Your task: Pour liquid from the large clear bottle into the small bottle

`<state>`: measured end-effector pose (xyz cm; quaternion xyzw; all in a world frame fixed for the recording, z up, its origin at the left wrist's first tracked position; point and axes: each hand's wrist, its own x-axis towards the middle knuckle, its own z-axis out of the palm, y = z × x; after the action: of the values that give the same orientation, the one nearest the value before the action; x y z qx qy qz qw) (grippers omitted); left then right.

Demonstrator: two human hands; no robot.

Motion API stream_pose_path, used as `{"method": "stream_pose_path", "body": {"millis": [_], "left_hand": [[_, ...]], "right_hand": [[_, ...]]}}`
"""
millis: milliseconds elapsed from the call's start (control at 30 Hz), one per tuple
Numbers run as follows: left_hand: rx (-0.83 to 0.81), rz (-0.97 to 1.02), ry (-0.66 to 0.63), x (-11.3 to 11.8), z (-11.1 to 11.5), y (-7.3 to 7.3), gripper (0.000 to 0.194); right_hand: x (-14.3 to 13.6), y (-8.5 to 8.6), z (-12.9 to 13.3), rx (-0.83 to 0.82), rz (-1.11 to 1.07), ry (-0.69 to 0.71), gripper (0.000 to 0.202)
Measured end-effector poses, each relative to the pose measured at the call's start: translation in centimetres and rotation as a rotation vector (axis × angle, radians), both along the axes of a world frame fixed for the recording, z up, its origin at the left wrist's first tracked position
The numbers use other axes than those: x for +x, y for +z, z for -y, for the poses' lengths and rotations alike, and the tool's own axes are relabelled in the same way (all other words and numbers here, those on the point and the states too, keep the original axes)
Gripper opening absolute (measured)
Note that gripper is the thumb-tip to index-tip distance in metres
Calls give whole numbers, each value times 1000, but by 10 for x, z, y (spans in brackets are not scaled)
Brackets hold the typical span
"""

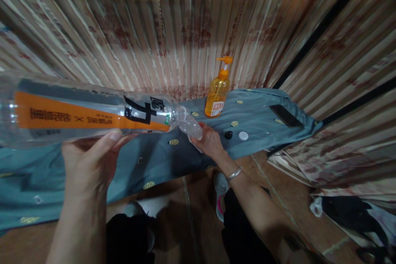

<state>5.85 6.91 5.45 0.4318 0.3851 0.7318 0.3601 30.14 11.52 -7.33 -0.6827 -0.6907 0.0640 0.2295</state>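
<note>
My left hand point(93, 152) is closed around the underside of a large clear plastic bottle point(108, 111) with an orange, grey and black label. The bottle lies nearly level, its neck pointing right and slightly down. At its mouth is a small clear plastic bottle point(191, 126), tilted, with its upper end against the larger neck. My right hand point(210, 142), a silver bangle at the wrist, grips the lower part of this small bottle. Whether liquid passes between them I cannot tell. A black cap point(228, 135) and a white cap point(243, 135) lie right of my right hand.
A pump bottle point(218, 93) of orange liquid stands on the teal patterned cloth point(173, 161) covering a narrow table. A dark phone point(286, 116) lies at the right end. Pleated curtains point(198, 29) hang behind and to the right. Below is a brown tiled floor point(173, 198).
</note>
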Motion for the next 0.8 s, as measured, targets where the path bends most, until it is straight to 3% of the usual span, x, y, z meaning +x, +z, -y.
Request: {"method": "stream_pose_path", "body": {"millis": [367, 800], "left_hand": [[-14, 47, -20, 4, 1, 6, 59], [-24, 41, -33, 1, 0, 5, 28]], "right_hand": [[0, 2, 0, 2, 11, 0, 48], [1, 0, -2, 16, 7, 8, 51]]}}
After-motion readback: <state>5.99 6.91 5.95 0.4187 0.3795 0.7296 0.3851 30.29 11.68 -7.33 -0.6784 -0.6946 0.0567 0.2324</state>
